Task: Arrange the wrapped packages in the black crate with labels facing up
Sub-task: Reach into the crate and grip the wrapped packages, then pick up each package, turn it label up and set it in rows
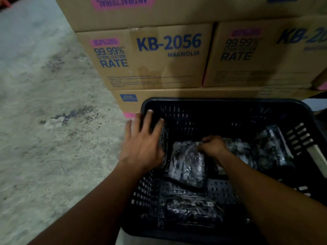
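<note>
A black slotted plastic crate stands on the floor in front of me. Several dark packages in shiny clear wrap lie inside. My right hand is closed on the top edge of one wrapped package near the crate's middle. My left hand rests flat with fingers spread over the crate's left rim and side wall. Another package lies at the near side, and more packages are piled at the right. No label can be made out on any of them.
Stacked brown cardboard boxes printed KB-2056 stand right behind the crate. Stained concrete floor stretches to the left. A pale strip sticks up at the crate's right edge.
</note>
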The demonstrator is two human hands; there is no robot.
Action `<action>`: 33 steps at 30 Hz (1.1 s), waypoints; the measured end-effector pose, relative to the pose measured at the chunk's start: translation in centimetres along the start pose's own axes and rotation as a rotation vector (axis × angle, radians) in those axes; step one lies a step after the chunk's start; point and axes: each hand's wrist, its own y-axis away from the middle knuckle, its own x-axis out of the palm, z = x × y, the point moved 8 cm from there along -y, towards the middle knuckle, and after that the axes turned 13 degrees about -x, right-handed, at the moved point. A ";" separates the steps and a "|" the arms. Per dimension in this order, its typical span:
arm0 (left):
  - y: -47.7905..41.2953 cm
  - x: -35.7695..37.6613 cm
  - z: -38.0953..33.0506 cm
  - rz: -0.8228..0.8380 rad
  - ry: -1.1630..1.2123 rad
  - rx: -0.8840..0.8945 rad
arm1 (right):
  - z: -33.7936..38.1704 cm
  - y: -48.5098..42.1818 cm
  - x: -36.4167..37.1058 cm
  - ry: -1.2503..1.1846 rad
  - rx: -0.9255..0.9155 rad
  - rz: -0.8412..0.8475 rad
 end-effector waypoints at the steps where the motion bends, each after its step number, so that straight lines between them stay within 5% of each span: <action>1: 0.4 0.2 -1.3 -0.004 -0.081 0.120 | 0.0 0.2 -0.1 -0.055 0.003 0.010; 5: 1.0 1.7 -3.1 0.159 -0.218 0.315 | 2.2 0.6 1.1 -0.134 -0.040 0.066; 11: 2.2 4.2 -5.1 0.461 0.128 0.079 | 5.5 0.5 0.5 0.030 -0.089 0.097; 16: 3.0 5.9 -7.7 0.334 0.049 -0.026 | 4.9 1.2 -0.5 -0.018 -0.075 0.036; 24: 1.1 5.7 -5.4 0.207 0.096 -0.200 | 4.5 1.7 1.0 -0.266 -0.054 0.235; 33: 0.4 5.2 -3.1 0.324 0.579 -0.373 | 1.5 2.7 2.1 -0.293 0.078 0.260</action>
